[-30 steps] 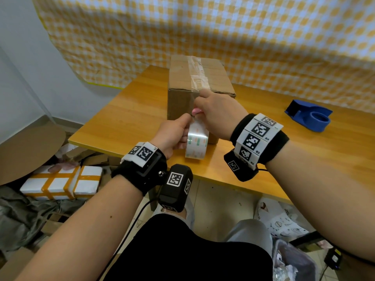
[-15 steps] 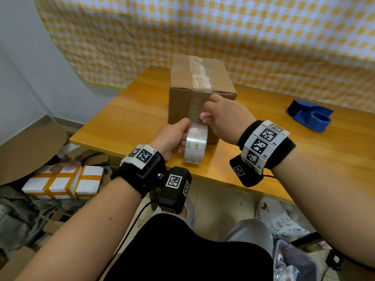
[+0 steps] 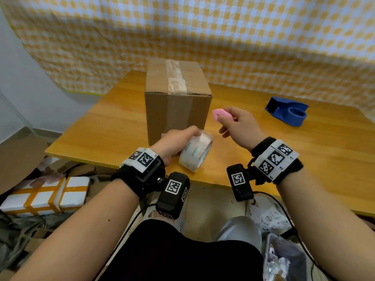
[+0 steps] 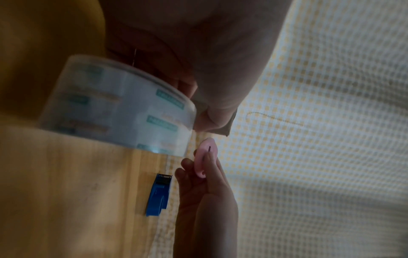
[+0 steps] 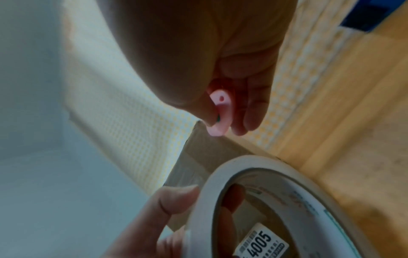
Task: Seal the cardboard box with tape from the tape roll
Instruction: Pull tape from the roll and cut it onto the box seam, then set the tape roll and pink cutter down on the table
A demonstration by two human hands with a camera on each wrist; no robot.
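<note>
The cardboard box (image 3: 176, 110) stands upright on the wooden table (image 3: 304, 159), with clear tape (image 3: 175, 77) along its top seam and down its front face. Just in front of it, my left hand (image 3: 182, 136) grips the clear tape roll (image 3: 195, 152), thumb on the outside and fingers through the core; the left wrist view shows the same tape roll (image 4: 119, 108). To the right of the box, my right hand (image 3: 229, 123) pinches a small pink cutter (image 3: 222, 115), seen close up as the pink cutter (image 5: 219, 113). No tape spans from roll to box.
A blue tape dispenser (image 3: 288, 113) sits at the back right of the table. A checked cloth hangs behind. On the floor to the left lie a white parcel with orange tape (image 3: 46, 195) and cardboard scraps. Bags lie on the floor at lower right.
Both hands have drawn back from the box front. The roll has come away from the box toward me, and my right hand has moved right with the pink cutter.
</note>
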